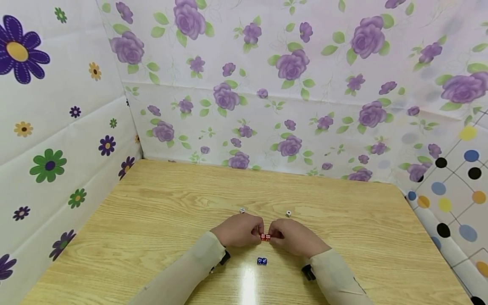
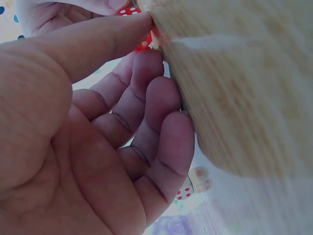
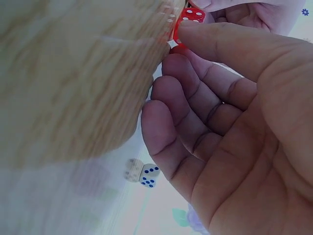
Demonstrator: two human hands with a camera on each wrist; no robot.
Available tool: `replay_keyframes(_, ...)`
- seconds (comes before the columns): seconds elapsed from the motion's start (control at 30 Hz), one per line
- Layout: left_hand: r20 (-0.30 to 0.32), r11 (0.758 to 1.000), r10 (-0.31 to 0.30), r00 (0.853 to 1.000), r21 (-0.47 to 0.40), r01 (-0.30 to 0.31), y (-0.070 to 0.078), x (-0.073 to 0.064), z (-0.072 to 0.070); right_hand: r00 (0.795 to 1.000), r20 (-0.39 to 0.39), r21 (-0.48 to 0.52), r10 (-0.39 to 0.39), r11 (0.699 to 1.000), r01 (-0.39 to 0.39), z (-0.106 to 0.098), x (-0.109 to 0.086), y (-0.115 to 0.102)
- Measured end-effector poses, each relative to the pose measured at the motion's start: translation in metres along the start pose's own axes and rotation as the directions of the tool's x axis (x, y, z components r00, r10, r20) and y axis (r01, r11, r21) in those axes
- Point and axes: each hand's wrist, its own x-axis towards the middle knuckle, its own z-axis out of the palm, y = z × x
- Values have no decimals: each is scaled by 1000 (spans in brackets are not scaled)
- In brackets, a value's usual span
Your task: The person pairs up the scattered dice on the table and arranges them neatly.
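Observation:
Two red dice touch side by side on the wooden table. My left hand pinches the left red die between thumb and index finger. The right red die is pinched the same way by my right hand. In the left wrist view, my thumb partly covers a red die. White-spotted faces of a red die show past my thumb in the right wrist view. The other fingers of both hands bend with their tips at the tabletop.
Nearer my body, two blue dice sit side by side. Beyond my left hand lies one white die, and another white die lies beyond my right. Flower-patterned cloth hangs along the table's back edge.

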Motion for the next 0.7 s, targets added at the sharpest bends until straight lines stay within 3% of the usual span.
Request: replay_keyframes(0.7,6,1000,-2,1000,-6,2,1,-1,-2,1000,-6,-12,-9,1000,9,0,0,3)
